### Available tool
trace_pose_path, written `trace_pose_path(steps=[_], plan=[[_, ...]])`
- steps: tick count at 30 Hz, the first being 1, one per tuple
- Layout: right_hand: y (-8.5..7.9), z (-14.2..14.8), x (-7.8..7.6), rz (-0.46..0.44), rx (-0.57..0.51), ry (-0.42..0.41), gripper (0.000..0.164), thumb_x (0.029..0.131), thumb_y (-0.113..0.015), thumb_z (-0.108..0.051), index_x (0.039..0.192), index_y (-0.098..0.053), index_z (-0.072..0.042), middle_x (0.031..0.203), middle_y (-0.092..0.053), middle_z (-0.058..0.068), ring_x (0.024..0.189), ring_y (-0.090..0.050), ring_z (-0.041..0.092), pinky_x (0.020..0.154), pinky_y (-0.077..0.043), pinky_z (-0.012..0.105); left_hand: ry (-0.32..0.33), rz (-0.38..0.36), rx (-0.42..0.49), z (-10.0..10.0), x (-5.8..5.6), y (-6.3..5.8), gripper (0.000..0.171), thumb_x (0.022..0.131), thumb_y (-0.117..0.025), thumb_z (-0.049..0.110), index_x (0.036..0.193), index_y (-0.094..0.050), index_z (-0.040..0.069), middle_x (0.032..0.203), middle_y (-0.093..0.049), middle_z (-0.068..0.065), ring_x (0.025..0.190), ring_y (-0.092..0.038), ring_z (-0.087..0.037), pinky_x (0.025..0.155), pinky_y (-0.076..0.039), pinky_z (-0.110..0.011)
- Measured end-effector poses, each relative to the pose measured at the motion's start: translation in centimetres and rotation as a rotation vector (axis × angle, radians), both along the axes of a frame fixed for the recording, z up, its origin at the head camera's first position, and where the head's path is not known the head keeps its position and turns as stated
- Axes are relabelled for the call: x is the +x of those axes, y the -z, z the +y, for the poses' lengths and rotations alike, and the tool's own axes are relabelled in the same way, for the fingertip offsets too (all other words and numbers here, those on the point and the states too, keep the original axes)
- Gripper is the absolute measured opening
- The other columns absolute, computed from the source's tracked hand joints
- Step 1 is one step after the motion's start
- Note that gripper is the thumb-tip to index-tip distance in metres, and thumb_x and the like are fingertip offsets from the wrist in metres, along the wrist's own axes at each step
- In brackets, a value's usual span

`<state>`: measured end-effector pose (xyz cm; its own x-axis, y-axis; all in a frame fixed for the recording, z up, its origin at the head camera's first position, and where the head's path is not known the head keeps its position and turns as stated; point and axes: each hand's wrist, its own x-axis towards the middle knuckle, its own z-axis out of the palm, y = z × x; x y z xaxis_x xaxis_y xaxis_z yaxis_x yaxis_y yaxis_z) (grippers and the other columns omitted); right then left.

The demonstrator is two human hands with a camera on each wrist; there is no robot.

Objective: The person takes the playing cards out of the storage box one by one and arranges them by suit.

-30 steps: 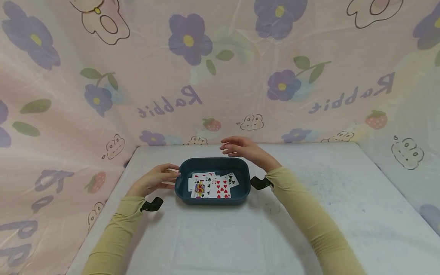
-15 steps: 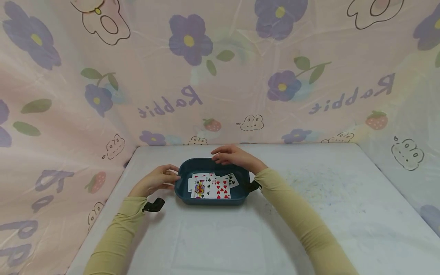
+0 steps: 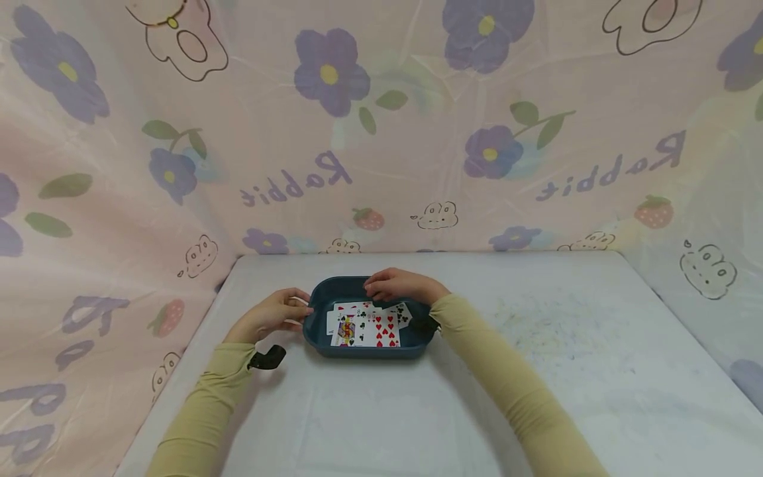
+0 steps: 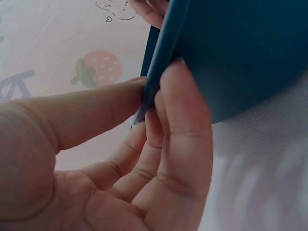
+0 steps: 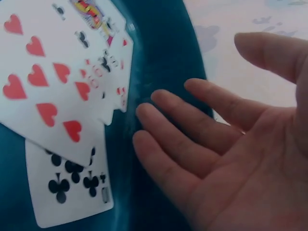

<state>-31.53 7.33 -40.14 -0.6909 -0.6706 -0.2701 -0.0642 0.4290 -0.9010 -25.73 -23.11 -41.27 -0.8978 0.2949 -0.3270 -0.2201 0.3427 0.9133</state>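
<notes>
A dark teal rectangular basin (image 3: 369, 353) stands on the table with several playing cards (image 3: 357, 332) lying face up and overlapping inside it. Among them show a heart card (image 5: 42, 79), a club card (image 5: 67, 192) and a face card (image 3: 346, 330). My left hand (image 4: 144, 168) pinches the basin's left rim (image 4: 161, 57) between thumb and fingers. My right hand (image 5: 231, 144) is over the far right part of the basin, fingers spread and relaxed, fingertips close to the cards' edges and holding nothing.
White cloth covers the table (image 3: 381, 417), with faint specks on its right part (image 3: 542, 331). A pink curtain (image 3: 417, 152) printed with flowers and rabbits rises behind and at the sides. Black wrist mounts (image 3: 268, 358) sit on both arms.
My right hand has moved left and down, from behind the basin's far right corner to over the cards. The left hand has stayed at the rim, and the cards lie much as before.
</notes>
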Motion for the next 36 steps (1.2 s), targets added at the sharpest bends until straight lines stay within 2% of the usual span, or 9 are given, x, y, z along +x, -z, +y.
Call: trace_pose_path(steps=[5, 11, 16, 20, 29, 36], plan=[[0.9, -0.3, -0.2, 0.004, 0.067, -0.01, 0.045, 0.099, -0.051, -0.025, 0.133, -0.05, 0.003, 0.128, -0.056, 0.018, 0.118, -0.053, 0.031, 0.099, -0.041, 0.042, 0.001, -0.002, 0.01, 0.0, 0.0, 0.0, 0.036, 0.094, -0.061, 0.009, 0.123, -0.045, -0.005, 0.105, -0.057, -0.024, 0.079, -0.061, -0.024, 0.069, -0.055, -0.034], [1.7, -0.3, -0.3, 0.041, 0.127, -0.031, 0.041, 0.098, -0.052, -0.025, 0.128, -0.056, 0.002, 0.121, -0.061, 0.014, 0.112, -0.056, 0.026, 0.094, -0.045, 0.039, 0.015, 0.001, 0.017, 0.0, 0.1, 0.0, 0.035, 0.094, -0.062, 0.009, 0.121, -0.045, -0.006, 0.104, -0.057, -0.024, 0.078, -0.062, -0.024, 0.07, -0.055, -0.036], [1.6, -0.4, 0.0, -0.017, 0.13, -0.065, 0.037, 0.099, -0.05, -0.022, 0.125, -0.058, 0.003, 0.111, -0.063, 0.015, 0.102, -0.059, 0.027, 0.09, -0.048, 0.039, 0.017, -0.002, 0.02, -0.1, 0.0, 0.1, 0.035, 0.094, -0.063, 0.01, 0.119, -0.045, -0.006, 0.102, -0.057, -0.021, 0.077, -0.062, -0.022, 0.071, -0.055, -0.036], [1.5, -0.4, 0.2, -0.038, 0.175, -0.098, 0.036, 0.1, -0.048, -0.023, 0.126, -0.058, 0.0, 0.108, -0.065, 0.012, 0.098, -0.062, 0.025, 0.086, -0.05, 0.038, 0.023, -0.001, 0.018, -0.1, 0.0, 0.2, 0.036, 0.094, -0.063, 0.011, 0.119, -0.044, -0.006, 0.102, -0.057, -0.02, 0.078, -0.061, -0.021, 0.072, -0.055, -0.037], [1.5, -0.4, 0.2, 0.039, 0.224, -0.107, 0.034, 0.098, -0.052, -0.024, 0.124, -0.061, -0.002, 0.106, -0.063, 0.011, 0.089, -0.059, 0.022, 0.078, -0.048, 0.035, 0.031, 0.001, 0.023, 0.0, 0.0, 0.2, 0.033, 0.094, -0.062, 0.01, 0.118, -0.045, -0.006, 0.101, -0.058, -0.02, 0.082, -0.061, -0.024, 0.074, -0.055, -0.039], [1.2, -0.1, -0.2, 0.087, 0.232, -0.198, 0.024, 0.092, -0.064, -0.016, 0.112, -0.066, -0.004, 0.1, -0.065, 0.003, 0.086, -0.057, 0.014, 0.08, -0.047, 0.029, 0.021, -0.009, 0.011, 0.0, 0.1, 0.2, 0.034, 0.095, -0.06, 0.011, 0.12, -0.043, -0.006, 0.104, -0.056, -0.022, 0.084, -0.061, -0.026, 0.075, -0.055, -0.04]])
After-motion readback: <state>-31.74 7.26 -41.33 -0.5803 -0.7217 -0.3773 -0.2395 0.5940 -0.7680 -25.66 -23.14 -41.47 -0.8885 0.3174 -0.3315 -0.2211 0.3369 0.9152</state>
